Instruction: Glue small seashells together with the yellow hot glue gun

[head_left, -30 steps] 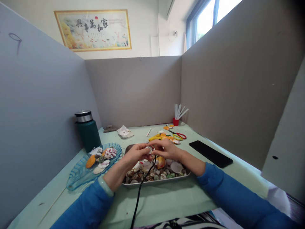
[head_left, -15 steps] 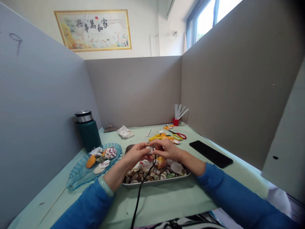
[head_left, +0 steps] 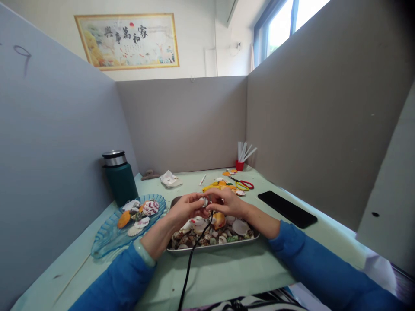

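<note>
My left hand (head_left: 188,208) and my right hand (head_left: 228,203) meet above a metal tray (head_left: 214,247) filled with shells. Between their fingertips is a small whitish shell (head_left: 203,201), pinched by my left hand. The fingers of my right hand are closed against it; what they grip is partly hidden. A black cord (head_left: 193,250) runs from beneath my right hand over the tray's front edge. On the left, a blue glass plate (head_left: 108,237) bears several white, orange and purple-striped shells (head_left: 151,207).
A green bottle (head_left: 120,183) stands behind the plate. Beyond the tray are red-and-yellow scissors (head_left: 243,185), more shells, a crumpled wrapper (head_left: 170,179) and a red cup (head_left: 239,166) of white sticks. A black phone-like slab (head_left: 287,209) lies right. Grey partitions enclose the table.
The small shell between my fingertips has turned slightly, with a small shift of my fingers. Both arms stay almost in place.
</note>
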Demonstrator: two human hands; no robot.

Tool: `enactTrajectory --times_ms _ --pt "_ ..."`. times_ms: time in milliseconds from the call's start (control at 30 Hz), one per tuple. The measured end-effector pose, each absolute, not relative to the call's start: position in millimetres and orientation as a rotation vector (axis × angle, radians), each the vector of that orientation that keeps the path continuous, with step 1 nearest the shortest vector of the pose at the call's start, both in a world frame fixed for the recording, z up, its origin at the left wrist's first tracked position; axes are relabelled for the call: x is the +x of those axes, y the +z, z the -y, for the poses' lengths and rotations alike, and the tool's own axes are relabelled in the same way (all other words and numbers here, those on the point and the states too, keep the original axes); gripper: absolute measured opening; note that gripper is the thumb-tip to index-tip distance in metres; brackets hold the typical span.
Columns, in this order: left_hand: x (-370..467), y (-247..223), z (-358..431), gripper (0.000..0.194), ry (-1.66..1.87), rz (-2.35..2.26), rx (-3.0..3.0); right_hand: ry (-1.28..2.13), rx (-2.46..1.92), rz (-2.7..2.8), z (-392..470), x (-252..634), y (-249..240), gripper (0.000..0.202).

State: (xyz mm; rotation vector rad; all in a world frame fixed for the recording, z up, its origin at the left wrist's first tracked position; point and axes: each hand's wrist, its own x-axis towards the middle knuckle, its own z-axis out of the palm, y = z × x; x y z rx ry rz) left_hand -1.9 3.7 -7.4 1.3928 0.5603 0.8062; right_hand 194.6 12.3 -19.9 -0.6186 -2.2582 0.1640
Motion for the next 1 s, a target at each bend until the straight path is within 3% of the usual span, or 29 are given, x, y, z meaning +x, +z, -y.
enactTrajectory --times_ms 1000 --pt "-1.9 -8.4 -3.6 0.034 0.777 -0.510 1.389 0.152 -0.649 2.264 -11.3 193.9 -19.6 0.033"
